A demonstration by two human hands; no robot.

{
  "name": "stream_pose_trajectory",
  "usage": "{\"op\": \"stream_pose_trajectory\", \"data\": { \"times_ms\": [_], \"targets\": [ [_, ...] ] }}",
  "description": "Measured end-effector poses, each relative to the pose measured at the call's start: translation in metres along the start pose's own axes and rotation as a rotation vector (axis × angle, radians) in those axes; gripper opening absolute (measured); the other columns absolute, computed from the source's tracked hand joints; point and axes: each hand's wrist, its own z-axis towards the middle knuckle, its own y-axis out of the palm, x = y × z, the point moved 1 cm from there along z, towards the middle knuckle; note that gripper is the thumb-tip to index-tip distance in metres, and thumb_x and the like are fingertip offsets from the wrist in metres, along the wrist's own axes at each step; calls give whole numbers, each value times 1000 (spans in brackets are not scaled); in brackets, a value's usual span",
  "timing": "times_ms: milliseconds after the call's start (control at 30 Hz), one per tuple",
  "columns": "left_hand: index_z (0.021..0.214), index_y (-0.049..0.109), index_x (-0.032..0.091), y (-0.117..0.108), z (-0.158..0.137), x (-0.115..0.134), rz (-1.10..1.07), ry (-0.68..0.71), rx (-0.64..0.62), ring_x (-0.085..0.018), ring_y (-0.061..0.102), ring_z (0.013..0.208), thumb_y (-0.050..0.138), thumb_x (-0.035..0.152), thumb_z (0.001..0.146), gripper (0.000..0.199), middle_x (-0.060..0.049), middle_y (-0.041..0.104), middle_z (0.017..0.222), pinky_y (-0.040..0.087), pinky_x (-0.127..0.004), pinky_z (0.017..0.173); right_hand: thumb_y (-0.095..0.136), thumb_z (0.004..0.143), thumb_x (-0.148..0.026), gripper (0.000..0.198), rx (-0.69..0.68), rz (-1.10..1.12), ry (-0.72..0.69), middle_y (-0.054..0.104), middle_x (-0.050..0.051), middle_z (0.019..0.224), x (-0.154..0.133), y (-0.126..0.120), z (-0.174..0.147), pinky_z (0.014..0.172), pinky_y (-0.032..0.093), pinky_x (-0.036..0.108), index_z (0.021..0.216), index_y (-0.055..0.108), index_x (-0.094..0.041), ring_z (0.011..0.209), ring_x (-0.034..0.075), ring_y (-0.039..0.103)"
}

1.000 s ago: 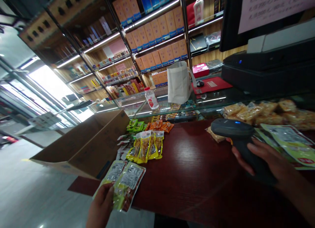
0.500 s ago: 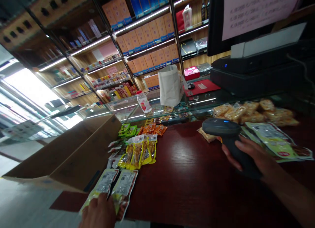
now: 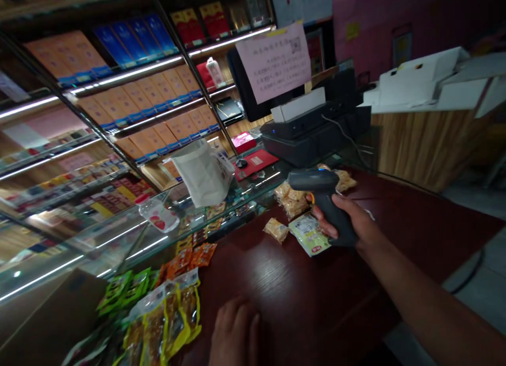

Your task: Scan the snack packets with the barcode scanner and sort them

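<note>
My right hand (image 3: 351, 218) is wrapped round the handle of a dark barcode scanner (image 3: 314, 180), which has a small blue light on top. The scanner is held above the counter's right side, over a green-and-silver snack packet (image 3: 310, 234) and bagged pastries (image 3: 291, 200). One small wrapped pastry (image 3: 275, 229) lies beside the packet. Low in the view, my left hand (image 3: 235, 331) is over the dark red counter, thumb apart from the fingers, with nothing seen in it. To its left lie yellow-edged snack packets (image 3: 166, 318), orange packets (image 3: 185, 260) and green packets (image 3: 125, 289).
A cardboard box (image 3: 47, 313) is at the lower left. On the glass counter (image 3: 146, 239) are a pink-capped bottle (image 3: 158, 214), a white bag (image 3: 203, 171) and a red mat (image 3: 256, 163). A till with a monitor (image 3: 253, 86) stands behind, near stocked shelves.
The view has swung right. My left hand has left the two green-and-silver packets at the lower left and moved right onto the bare counter. My right hand still holds the scanner.
</note>
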Motion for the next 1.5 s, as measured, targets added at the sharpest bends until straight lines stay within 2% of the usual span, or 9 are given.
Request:
{"op": "stream_pose_trajectory", "data": {
  "times_ms": [167,300,400,600,933,1033,1167,1333,1500],
  "targets": [
    [93,71,20,40,83,40,-382,-127,-117,-24,70,93,50,32,92,23,-12,72,101,57,-38,83,70,81,-52,34,59,34,-52,66,0,72,-8,-4,2,36,37,17,84,67,-19,39,6,47],
    [85,61,18,80,129,50,-737,-539,-336,-16,63,51,55,47,88,30,-5,67,69,50,-26,44,71,81,-52,33,67,51,-49,66,0,70,-8,-5,3,36,37,18,87,67,-20,39,7,46],
    [74,53,19,98,147,61,-921,-692,-434,-10,56,40,64,59,78,42,1,63,61,40,-20,36,71,81,-52,33,61,57,-35,63,-1,65,-7,-7,4,36,37,18,90,66,-20,38,8,47],
    [66,55,17,104,154,75,-1092,-732,-511,-6,47,36,78,63,57,52,2,59,53,25,-18,34,70,80,-53,37,71,63,-20,65,-1,72,-6,-7,5,37,37,18,94,65,-20,37,6,46],
    [66,51,20,91,131,83,-1342,-754,-328,-4,34,35,81,59,54,51,7,50,43,20,-17,36,65,84,-56,40,45,-5,31,53,-4,48,0,-14,8,35,37,21,94,65,-18,36,11,40],
    [71,52,20,77,108,78,-1398,-785,-268,-4,38,37,81,60,57,51,6,54,47,22,-15,36,66,83,-56,39,65,-28,27,58,-2,55,1,-14,9,35,37,20,93,65,-18,36,10,41],
    [79,58,19,51,73,57,-1333,-806,-86,-5,40,36,76,63,66,49,5,56,45,24,-14,37,69,82,-53,37,102,-59,33,65,0,70,5,-9,9,36,39,21,96,65,-19,38,9,45],
    [86,64,17,20,37,25,-1134,-896,188,-9,48,39,77,67,61,56,2,61,48,32,-17,39,68,86,-47,31,98,-105,88,59,-1,53,10,14,3,35,37,21,93,67,-16,37,11,46],
    [84,67,18,5,12,-1,-1007,-931,365,-14,59,47,78,67,58,57,1,65,54,42,-21,43,78,77,-49,36,171,-197,227,69,5,67,25,55,-20,35,36,21,85,69,-15,38,10,51]
  ]
}}
